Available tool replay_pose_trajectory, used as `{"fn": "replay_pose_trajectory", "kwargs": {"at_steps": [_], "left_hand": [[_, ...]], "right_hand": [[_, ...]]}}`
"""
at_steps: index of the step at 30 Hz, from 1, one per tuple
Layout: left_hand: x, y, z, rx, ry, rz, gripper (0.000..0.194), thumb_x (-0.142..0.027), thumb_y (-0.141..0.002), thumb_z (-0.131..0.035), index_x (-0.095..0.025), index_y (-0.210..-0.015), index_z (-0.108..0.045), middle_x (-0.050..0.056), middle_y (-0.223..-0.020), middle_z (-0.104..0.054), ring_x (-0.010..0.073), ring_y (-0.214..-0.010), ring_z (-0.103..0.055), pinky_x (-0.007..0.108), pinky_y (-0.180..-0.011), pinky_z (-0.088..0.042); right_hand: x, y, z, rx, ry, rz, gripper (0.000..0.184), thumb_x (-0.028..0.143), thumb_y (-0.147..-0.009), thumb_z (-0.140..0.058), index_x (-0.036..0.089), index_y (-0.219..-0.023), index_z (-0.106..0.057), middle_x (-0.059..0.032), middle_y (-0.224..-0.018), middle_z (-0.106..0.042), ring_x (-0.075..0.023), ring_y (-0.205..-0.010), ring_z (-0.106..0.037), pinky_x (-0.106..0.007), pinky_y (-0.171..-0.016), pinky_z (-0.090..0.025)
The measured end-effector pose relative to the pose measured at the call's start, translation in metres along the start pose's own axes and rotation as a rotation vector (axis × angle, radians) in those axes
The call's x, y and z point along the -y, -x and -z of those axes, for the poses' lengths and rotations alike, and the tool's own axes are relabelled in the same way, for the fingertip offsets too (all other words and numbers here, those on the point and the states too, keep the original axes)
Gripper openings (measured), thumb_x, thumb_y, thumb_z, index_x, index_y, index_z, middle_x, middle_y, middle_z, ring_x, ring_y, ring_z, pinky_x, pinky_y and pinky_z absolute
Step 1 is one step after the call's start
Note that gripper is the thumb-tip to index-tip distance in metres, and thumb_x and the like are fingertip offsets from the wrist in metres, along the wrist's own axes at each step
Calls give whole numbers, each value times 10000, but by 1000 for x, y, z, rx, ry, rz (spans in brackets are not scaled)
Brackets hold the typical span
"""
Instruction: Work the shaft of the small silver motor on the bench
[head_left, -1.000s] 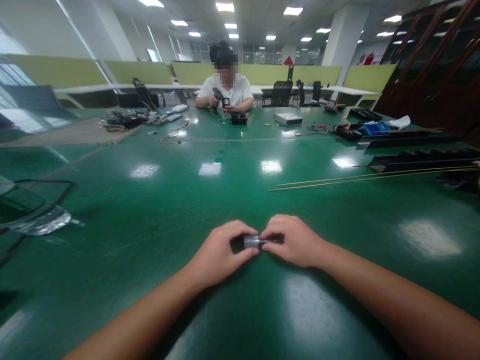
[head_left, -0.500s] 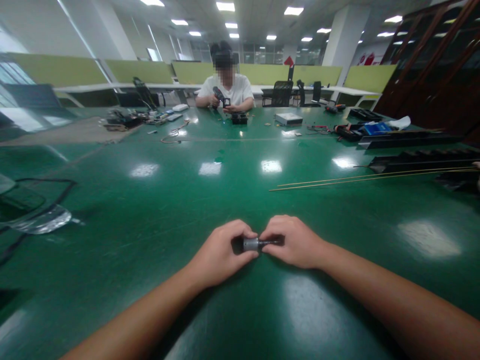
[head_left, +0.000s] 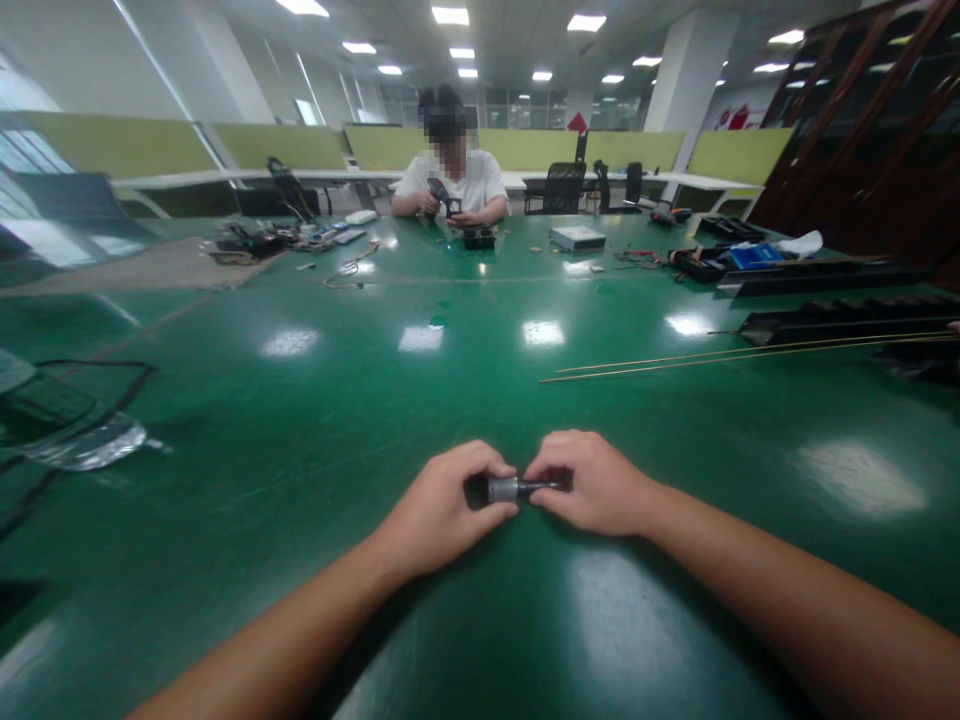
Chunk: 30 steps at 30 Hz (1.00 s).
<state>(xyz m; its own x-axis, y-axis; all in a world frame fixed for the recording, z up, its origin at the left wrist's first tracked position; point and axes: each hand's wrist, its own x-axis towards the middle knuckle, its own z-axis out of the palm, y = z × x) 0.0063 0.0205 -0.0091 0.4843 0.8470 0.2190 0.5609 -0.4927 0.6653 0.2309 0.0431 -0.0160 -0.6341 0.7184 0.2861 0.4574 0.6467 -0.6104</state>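
Observation:
Between my hands, low over the green table (head_left: 465, 610), is a short silvery metal cylinder (head_left: 503, 489) with a thin dark shaft (head_left: 536, 486) running out of its right end. My left hand (head_left: 450, 505) grips the cylinder, thumb below and fingers above. Around the dark shaft, my right hand (head_left: 589, 483) is closed in a pinch between thumb and fingertips. The two pieces lie in line, roughly level. Their exact kind is too small to make out, and the fingers cover part of both.
Two thin brass-coloured rods (head_left: 660, 364) lie to the right, near long black strips (head_left: 840, 318). A clear plastic bag (head_left: 94, 440) lies on the left. Across the table sits a person (head_left: 450, 185) holding a dark tool, with a white box (head_left: 577, 238) beside them.
My right hand has shifted very slightly to the right along the dark shaft. The left hand stays around the cylinder in nearly the same place.

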Motion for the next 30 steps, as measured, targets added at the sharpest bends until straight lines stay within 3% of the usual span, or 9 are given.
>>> {"fn": "replay_pose_trajectory", "kwargs": {"at_steps": [30], "left_hand": [[-4,-1,1,-3,14,10,164,-172,-760,-761,-182,-881,-651,31,-937,-681,195,-880,-629,307,-800,-471]], "right_hand": [[-3,-1,17,134,-56,-100,139,130,-713,-713,153,-849,-732,-6,-739,-640,-114,-650,-581,-230,-625,-446]]}}
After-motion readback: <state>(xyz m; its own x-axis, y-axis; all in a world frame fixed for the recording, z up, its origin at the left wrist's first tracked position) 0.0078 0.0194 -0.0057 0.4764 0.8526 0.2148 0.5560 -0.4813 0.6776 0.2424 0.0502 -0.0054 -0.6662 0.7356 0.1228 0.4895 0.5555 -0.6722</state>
